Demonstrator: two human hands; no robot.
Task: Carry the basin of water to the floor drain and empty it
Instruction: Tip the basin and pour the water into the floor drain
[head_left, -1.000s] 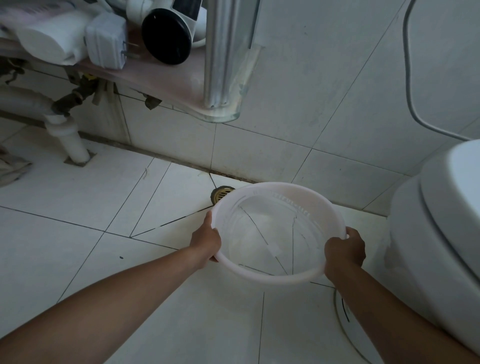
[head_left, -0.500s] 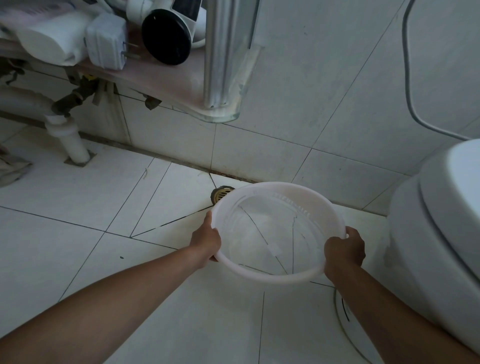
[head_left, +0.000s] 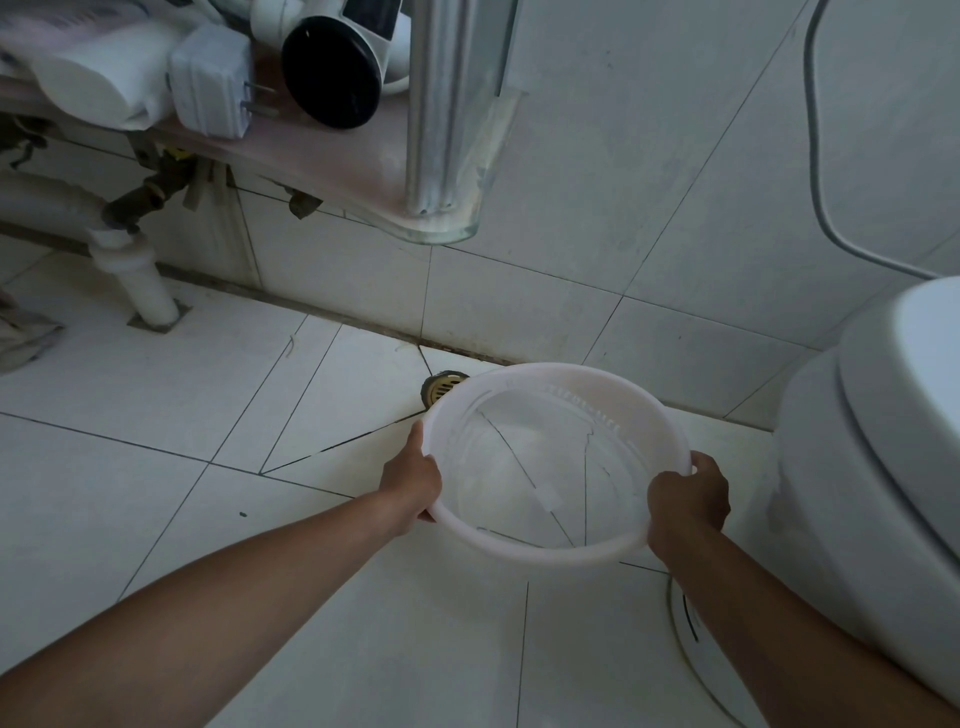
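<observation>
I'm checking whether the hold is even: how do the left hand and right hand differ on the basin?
The left hand holds the basin's left rim, on the side of the floor drain; the right hand holds the right rim, beside the toilet. The left hand's grip sits a little farther along the rim towards the wall than the right hand's. Both grip the rim with curled fingers.
</observation>
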